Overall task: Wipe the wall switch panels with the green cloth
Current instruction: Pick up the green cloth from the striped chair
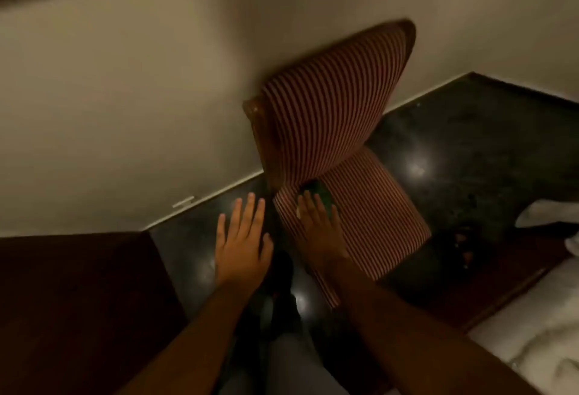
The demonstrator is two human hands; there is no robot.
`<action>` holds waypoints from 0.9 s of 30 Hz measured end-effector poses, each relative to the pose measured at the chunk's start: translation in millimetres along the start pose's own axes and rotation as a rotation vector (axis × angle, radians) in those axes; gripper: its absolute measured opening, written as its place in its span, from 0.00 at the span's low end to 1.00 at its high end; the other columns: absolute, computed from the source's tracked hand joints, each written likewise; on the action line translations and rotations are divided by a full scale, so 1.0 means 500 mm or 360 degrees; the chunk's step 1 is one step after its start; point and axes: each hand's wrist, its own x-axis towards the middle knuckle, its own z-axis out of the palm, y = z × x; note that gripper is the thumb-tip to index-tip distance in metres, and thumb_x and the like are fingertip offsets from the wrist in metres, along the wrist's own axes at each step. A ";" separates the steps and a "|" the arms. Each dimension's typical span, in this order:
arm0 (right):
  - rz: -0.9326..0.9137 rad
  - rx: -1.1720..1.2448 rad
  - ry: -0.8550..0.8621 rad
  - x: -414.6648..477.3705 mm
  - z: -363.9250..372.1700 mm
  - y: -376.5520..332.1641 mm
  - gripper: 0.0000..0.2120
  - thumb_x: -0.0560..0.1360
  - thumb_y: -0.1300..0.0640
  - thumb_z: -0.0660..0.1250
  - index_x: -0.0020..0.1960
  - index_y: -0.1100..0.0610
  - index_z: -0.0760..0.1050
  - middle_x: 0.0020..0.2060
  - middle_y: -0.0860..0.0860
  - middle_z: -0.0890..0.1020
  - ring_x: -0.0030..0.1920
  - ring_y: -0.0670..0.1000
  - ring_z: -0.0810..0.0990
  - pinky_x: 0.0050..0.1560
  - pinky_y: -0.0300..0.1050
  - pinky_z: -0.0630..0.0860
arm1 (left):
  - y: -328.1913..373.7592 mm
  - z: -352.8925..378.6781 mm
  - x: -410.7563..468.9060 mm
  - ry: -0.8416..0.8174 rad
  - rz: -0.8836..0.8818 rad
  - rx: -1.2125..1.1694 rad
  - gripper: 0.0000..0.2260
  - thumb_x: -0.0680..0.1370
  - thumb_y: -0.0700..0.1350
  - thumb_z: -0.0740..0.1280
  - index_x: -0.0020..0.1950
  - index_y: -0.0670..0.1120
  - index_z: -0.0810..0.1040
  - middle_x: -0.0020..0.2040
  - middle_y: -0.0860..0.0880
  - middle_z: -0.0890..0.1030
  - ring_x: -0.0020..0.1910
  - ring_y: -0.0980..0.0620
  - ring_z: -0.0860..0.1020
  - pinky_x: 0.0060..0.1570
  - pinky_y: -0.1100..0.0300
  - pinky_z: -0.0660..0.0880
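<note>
We're looking down in a dim room, frame a bit blurred. Left hand (242, 244) is flat, fingers spread wide, palm down over the dark glossy floor (454, 150), holding nothing. Right hand (321, 231) is stretched out over the front of the striped chair seat (376, 216), fingers extended and fairly close together; something small and pale shows at its thumb side, can't tell what. A dark patch (316, 189) sits on the seat just past the fingertips; can't tell if that's the green cloth. Striped chair back (332, 106) leans against the beige wall (141, 96). Dark wood furniture (62, 300) at lower left, white bedding (539, 332) at lower right. We can't see any switch panels here
</note>
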 end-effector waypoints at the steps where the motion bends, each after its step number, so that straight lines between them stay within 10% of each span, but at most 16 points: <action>1: 0.0005 -0.0053 -0.0010 0.017 0.010 0.016 0.45 0.83 0.41 0.60 0.86 0.53 0.33 0.85 0.52 0.36 0.86 0.56 0.37 0.85 0.65 0.41 | 0.005 0.019 0.012 -0.0035 0.0018 0.0027 0.34 0.85 0.54 0.56 0.92 0.47 0.61 0.92 0.46 0.59 0.91 0.44 0.54 0.88 0.39 0.50; 6: 0.0085 -0.0056 -0.0094 0.098 0.059 0.101 0.46 0.82 0.46 0.63 0.86 0.54 0.35 0.86 0.53 0.37 0.86 0.56 0.37 0.82 0.61 0.35 | 0.014 0.127 0.051 -0.0196 0.0042 0.0115 0.34 0.86 0.52 0.62 0.92 0.46 0.62 0.92 0.46 0.58 0.92 0.44 0.54 0.88 0.40 0.47; 11: 0.0027 -0.0091 -0.0186 0.169 0.096 0.146 0.48 0.82 0.50 0.66 0.86 0.54 0.33 0.86 0.53 0.37 0.86 0.57 0.37 0.83 0.61 0.36 | 0.005 0.194 0.090 -0.0331 -0.0020 0.0200 0.35 0.91 0.54 0.59 0.94 0.49 0.46 0.93 0.50 0.41 0.90 0.49 0.35 0.85 0.49 0.26; 27: -0.0080 0.0180 -0.0156 0.257 0.139 0.182 0.39 0.84 0.59 0.65 0.87 0.56 0.45 0.87 0.55 0.45 0.87 0.60 0.42 0.86 0.58 0.50 | -0.059 0.214 0.038 -0.0502 -0.0024 0.0252 0.35 0.92 0.58 0.52 0.93 0.52 0.37 0.93 0.52 0.38 0.88 0.53 0.30 0.76 0.54 0.15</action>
